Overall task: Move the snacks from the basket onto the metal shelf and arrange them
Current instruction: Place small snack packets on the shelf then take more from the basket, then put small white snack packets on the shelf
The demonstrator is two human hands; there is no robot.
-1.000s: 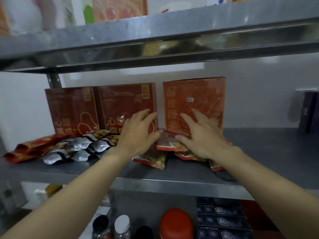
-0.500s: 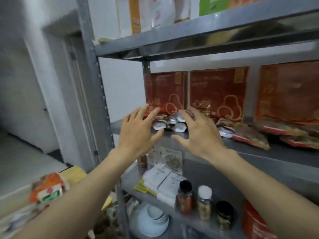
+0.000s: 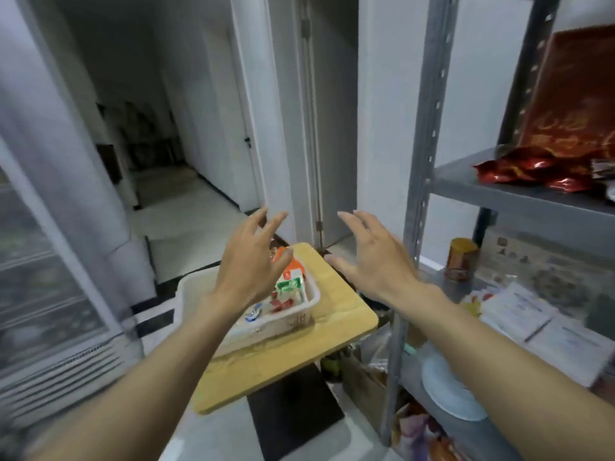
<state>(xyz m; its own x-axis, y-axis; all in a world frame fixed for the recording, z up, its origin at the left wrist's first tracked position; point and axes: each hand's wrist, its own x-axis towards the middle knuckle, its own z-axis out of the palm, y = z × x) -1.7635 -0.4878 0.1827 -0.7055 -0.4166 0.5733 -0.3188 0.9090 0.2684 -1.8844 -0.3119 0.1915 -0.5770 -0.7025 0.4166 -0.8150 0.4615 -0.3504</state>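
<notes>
Both hands empty, fingers spread wide and loosely bent. Left hand [image 3: 248, 261] hovers over the white basket [image 3: 286, 324], not touching it as far as I can tell. Right hand [image 3: 372, 257] hangs in the air beside it, over the right edge of the wooden table [image 3: 342, 304], left of the shelf post [image 3: 429, 128].

The basket sits on the table, left of the metal shelf [image 3: 482, 191]. Snacks [image 3: 289, 282] are in the basket: an orange, white and green pack, small red and blue bits near it, partly hidden by the left hand.

On the shelf at right: red foil packets [image 3: 525, 169] lying flat near the front edge, a red box [image 3: 572, 108] upright behind them. Lower level: a jar [image 3: 461, 259] and booklets [image 3: 539, 314]. The picture is blurred.
</notes>
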